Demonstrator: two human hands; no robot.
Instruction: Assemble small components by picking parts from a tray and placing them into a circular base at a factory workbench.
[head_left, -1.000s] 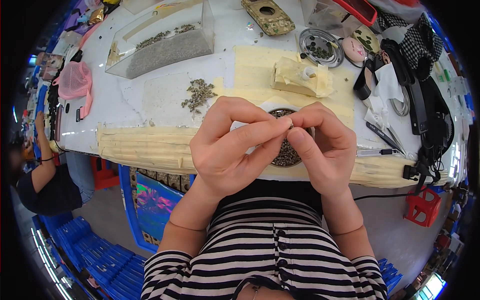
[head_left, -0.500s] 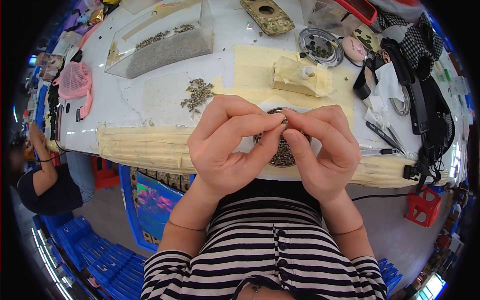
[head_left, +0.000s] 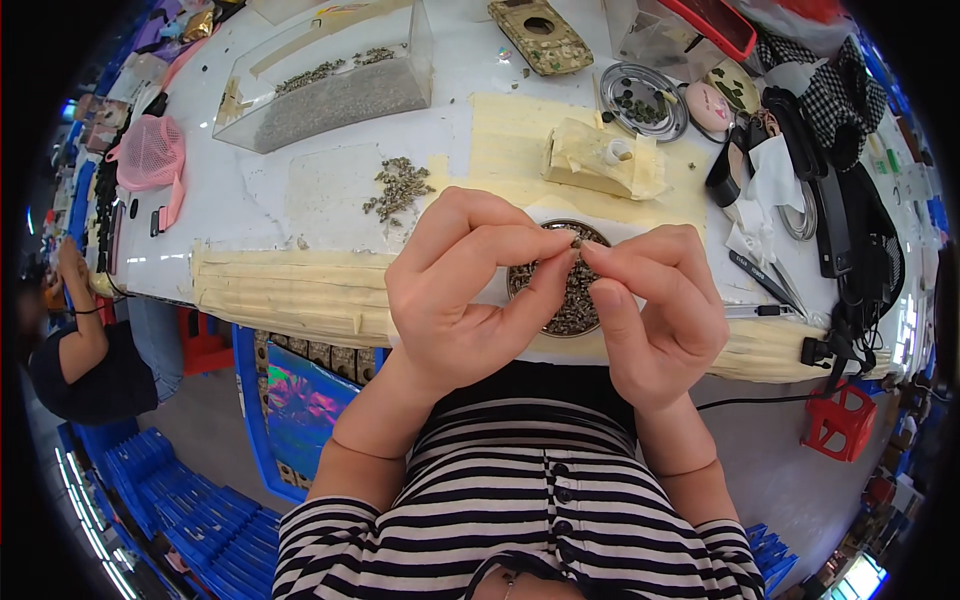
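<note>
Above a round dish (head_left: 600, 237) filled with small metallic-looking parts (head_left: 575, 312), both my hands meet at their fingertips. My left hand (head_left: 455, 290) pinches a tiny dark part (head_left: 576, 243) between thumb and index finger; its exact kind is too small to tell. My right hand (head_left: 662, 315) has its index fingertip against or very close to that part. The right thumb stands apart from the index finger, and the other right fingers are curled. A loose heap of similar small parts (head_left: 398, 187) lies on the table, beyond my left hand.
A clear bin (head_left: 340, 112) holds many small parts at the back left. Beyond the dish sits a taped block (head_left: 605, 160). A camouflage hull-shaped piece (head_left: 541, 38), a plate of green pieces (head_left: 645, 100) and tweezers (head_left: 765, 277) lie around. Another person (head_left: 95, 350) is at far left.
My right thumb has drawn away from the index finger, and the right hand has shifted slightly right. My left hand keeps its pinch. More of the dish shows.
</note>
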